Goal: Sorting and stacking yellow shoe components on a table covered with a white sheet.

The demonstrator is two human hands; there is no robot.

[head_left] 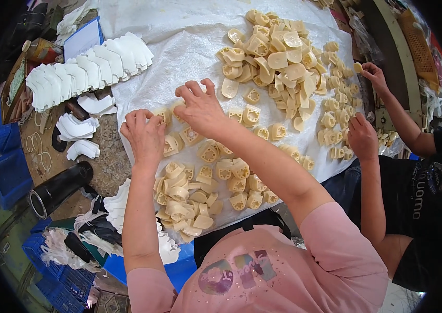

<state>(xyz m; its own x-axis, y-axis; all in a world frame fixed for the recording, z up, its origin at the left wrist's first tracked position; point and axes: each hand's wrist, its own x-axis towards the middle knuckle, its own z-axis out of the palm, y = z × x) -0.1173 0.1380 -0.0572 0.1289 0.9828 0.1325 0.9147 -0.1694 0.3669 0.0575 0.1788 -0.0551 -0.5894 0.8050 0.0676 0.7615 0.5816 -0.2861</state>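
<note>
Both my hands are over the white-covered table, among cream moulded pieces that look like hollow shoe heels. My left hand (144, 136) has bent fingers, held apart, beside a cream heel-like piece (164, 115); its thumb side is close to or touching it. Just right of it, my right hand (200, 107) arches over the cloth with fingers spread and its thumb down by another cream piece, partly hidden. Below my hands lie a loose heap of these pieces (179, 195) and standing groups with ribbed hollows (239, 169). A bigger pile (278, 57) rises at the far right.
White curved sheets (90, 68) lie overlapped in a row at the left. A black cylinder (60, 189) lies near the table's left edge, above blue crates (12, 177). At right, a co-worker's hands (362, 136) handle small cream pieces along the table edge.
</note>
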